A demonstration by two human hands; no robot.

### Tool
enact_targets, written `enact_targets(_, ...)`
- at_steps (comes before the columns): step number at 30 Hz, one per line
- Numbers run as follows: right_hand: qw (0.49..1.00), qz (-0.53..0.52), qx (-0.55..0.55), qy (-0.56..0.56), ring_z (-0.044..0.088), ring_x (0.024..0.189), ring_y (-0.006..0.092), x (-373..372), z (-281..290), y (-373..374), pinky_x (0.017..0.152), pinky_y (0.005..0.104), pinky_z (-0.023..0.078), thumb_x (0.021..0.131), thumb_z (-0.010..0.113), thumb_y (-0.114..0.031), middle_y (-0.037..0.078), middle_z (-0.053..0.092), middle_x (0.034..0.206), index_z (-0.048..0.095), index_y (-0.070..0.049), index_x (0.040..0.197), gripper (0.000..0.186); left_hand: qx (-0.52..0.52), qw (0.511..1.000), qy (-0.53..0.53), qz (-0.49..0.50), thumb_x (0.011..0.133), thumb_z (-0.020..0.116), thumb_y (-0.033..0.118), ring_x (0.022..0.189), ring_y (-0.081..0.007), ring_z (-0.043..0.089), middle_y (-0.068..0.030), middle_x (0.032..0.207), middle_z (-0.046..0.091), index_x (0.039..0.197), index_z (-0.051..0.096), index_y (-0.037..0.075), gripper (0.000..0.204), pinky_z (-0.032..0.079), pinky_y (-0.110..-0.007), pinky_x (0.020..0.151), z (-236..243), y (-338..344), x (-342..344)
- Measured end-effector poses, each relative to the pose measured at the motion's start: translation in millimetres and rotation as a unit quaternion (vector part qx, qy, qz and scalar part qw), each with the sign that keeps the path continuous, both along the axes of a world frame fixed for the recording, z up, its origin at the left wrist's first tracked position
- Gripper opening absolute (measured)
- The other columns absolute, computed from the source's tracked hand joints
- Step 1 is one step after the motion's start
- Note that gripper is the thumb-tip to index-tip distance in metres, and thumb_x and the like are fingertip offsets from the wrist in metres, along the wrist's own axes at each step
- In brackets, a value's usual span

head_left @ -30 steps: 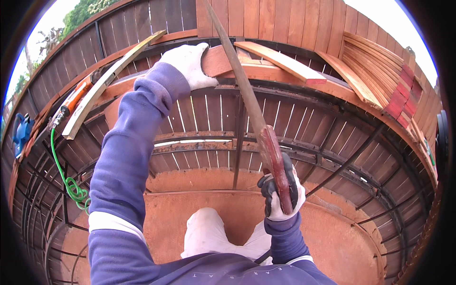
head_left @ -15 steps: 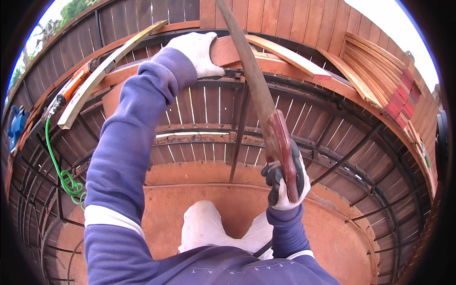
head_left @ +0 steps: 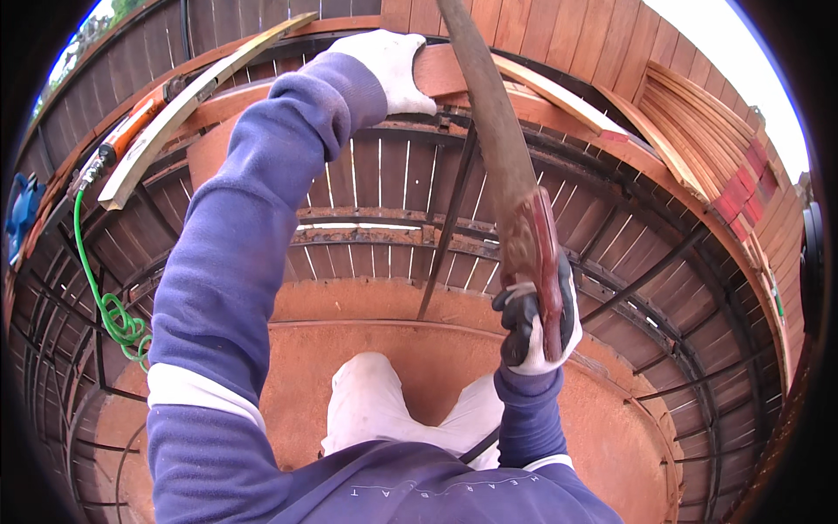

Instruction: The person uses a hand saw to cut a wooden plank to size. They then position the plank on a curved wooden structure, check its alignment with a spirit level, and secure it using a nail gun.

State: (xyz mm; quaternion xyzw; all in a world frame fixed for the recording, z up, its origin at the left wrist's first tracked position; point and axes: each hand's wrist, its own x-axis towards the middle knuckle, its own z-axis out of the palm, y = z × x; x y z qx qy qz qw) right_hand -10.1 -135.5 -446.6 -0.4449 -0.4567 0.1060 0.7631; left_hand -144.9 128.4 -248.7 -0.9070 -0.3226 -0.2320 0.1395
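Saw blade crosses in front of the board, just right of the left hand

Work in hand: a handsaw (head_left: 515, 175) with a long, tapering, dull brown-grey metal blade and a red-brown wooden handle, and a flat reddish-brown wooden board (head_left: 441, 70) at the curved wooden rail (head_left: 646, 166) ahead of the person.

Hands: well apart. Left hand (head_left: 384, 65), in a white glove, spans the board and appears clamped on it, thumb at the near edge. Right hand (head_left: 537, 323), in a black-and-white glove, is wrapped round the saw handle, low and nearer the body.

Key relation: board lies ahead and to the left of the right hand, directly right of the left glove; left hand is by far the nearer. Its visible part runs roughly left to right. Saw's long axis runs forward from the right hand, leaning left, so the blade passes steeply across the board's line. Tip lies beyond the upper edge of view.

Unresolved: cannot tell whether blade touches wood. Board's left end is under the glove; its right end is obscured at the blade.
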Motion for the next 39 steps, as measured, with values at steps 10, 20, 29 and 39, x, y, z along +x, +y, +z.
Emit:
enact_targets(10,0.996,-0.046,-0.045,-0.055,0.064,0.066,0.0118,1,-14,-25,0.061,0.0261,0.050,0.099,0.060,-0.040,0.009,0.070,0.088,0.053,0.006,0.143,0.064,-0.009,1.000,-0.026,0.000,0.074,0.077,0.050,0.115,-0.0376,0.065,-0.0228,0.125,0.067,0.137,0.057,0.001,0.083,0.049,-0.042,0.105,6,6,-2)
enact_targets(20,0.986,-0.099,-0.127,0.041,0.061,0.064,0.0111,-18,-49,-96,0.060,0.0250,0.048,0.100,0.056,-0.040,0.007,0.068,0.086,0.052,0.007,0.145,0.066,0.066,0.998,-0.013,-0.020,0.073,0.080,0.051,0.112,-0.0371,0.067,-0.0243,0.122,0.068,0.139,0.055,0.001,0.086,0.052,-0.042,0.103,-9,8,0)
enact_targets(29,0.999,-0.011,-0.034,-0.026,0.062,0.066,0.0113,-7,-11,-29,0.061,0.0255,0.049,0.095,0.066,-0.038,0.005,0.064,0.077,0.048,0.011,0.144,0.071,0.035,0.999,0.004,0.019,0.074,0.079,0.048,0.118,-0.0368,0.064,-0.0231,0.129,0.065,0.141,0.054,0.001,0.085,0.049,-0.042,0.106,-5,-5,-5)
enact_targets(39,0.996,-0.019,-0.016,-0.080,0.063,0.067,0.0125,2,-31,-23,0.065,0.0269,0.051,0.099,0.063,-0.037,0.004,0.063,0.077,0.050,0.009,0.145,0.066,0.026,0.999,0.028,0.013,0.074,0.079,0.048,0.119,-0.0376,0.063,-0.0246,0.127,0.065,0.144,0.049,-0.001,0.090,0.048,-0.042,0.107,-2,-10,-5)
